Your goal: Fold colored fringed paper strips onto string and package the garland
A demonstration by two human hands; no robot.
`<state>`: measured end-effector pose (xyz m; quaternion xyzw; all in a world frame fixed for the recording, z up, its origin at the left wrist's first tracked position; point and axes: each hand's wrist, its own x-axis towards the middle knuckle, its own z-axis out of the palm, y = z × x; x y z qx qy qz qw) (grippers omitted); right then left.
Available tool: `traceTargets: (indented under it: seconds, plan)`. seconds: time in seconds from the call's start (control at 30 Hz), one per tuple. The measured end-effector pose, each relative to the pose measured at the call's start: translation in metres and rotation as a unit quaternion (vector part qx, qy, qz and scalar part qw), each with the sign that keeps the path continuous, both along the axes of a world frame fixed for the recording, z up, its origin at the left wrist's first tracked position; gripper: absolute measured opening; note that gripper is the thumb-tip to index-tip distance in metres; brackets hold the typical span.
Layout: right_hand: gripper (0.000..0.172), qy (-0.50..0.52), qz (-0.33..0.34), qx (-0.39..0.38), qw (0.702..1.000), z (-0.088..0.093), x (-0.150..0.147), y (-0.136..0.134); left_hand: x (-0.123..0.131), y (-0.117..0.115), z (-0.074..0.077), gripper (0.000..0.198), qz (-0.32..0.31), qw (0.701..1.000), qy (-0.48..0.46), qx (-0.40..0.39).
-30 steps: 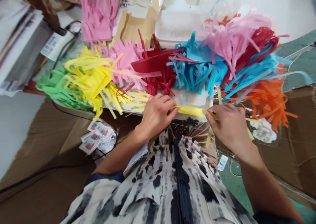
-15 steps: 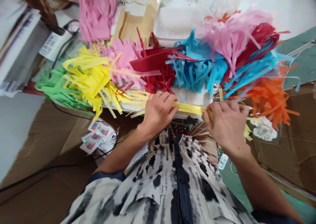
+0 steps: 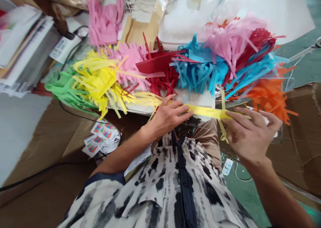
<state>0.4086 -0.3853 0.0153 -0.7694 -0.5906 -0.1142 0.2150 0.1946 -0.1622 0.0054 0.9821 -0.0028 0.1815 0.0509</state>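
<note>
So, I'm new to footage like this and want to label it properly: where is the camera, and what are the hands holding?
No machine here: a person works with two bare hands. The camera sits on the person's head, looking forward and down, so the patterned shirt fills the bottom. The left hand holds one end of a yellow paper strip; the right hand touches the other end with fingers spread, and I cannot tell whether its grip is closed. Beyond them lie piles of fringed paper: green, yellow, pink, red, blue and orange, with a white tray behind.
</note>
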Motion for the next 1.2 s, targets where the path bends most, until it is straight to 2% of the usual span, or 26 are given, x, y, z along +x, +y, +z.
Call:
traceTargets:
  seconds: [0.1,0.17,0.23,0.33,0.4,0.5,0.57,0.63,0.7,0.73,0.8,0.93,1.07,1.2]
  plan:
    - [0.028,-0.083,0.049,0.046,0.994,0.006,-0.016,0.007,0.001,-0.002,-0.001,0.029,0.008,1.000,0.005,0.008]
    - [0.033,-0.098,0.081,0.024,0.992,0.005,-0.033,0.020,0.003,-0.003,-0.001,0.030,0.014,1.000,0.009,0.011]
    - [0.031,-0.091,0.081,-0.011,0.993,0.002,-0.043,0.030,0.002,-0.002,0.000,0.030,0.010,1.000,0.007,0.006]
    - [0.024,-0.075,0.079,-0.011,0.994,-0.002,-0.043,0.033,-0.009,0.010,0.007,0.030,0.006,1.000,0.012,-0.007]
    - [0.024,-0.051,0.093,-0.015,0.994,-0.001,-0.036,0.030,-0.023,0.024,0.016,0.031,0.033,0.999,0.027,-0.019]
    - [0.026,-0.004,0.101,-0.054,0.993,0.006,-0.027,0.030,-0.040,0.044,0.031,0.029,0.105,0.994,0.033,-0.027]
    - [0.025,0.012,0.097,-0.075,0.992,0.010,-0.024,0.034,-0.042,0.047,0.039,0.023,0.154,0.988,0.001,-0.005]
    - [0.023,0.013,0.094,-0.087,0.992,0.012,-0.023,0.040,-0.034,0.038,0.041,0.018,0.165,0.985,-0.041,0.007]
    - [0.023,0.008,0.092,-0.090,0.992,0.013,-0.020,0.044,-0.018,0.021,0.037,0.017,0.113,0.993,-0.044,-0.014]
    - [0.023,0.007,0.091,-0.093,0.991,0.012,-0.019,0.046,-0.008,0.013,0.033,0.020,0.068,0.997,-0.027,-0.027]
    - [0.023,0.010,0.091,-0.101,0.991,0.011,-0.016,0.048,0.009,-0.001,0.024,0.022,0.024,0.999,0.025,-0.034]
    - [0.019,0.021,0.099,-0.112,0.989,0.010,-0.012,0.051,0.026,-0.006,0.012,0.025,0.017,0.998,0.061,-0.017]
    - [0.017,0.014,0.105,-0.120,0.987,0.010,-0.011,0.053,0.025,0.000,0.008,0.025,0.019,0.999,0.047,-0.015]
    - [0.025,-0.013,0.097,-0.129,0.987,0.010,-0.011,0.054,0.024,0.002,0.004,0.025,0.020,0.999,0.028,-0.039]
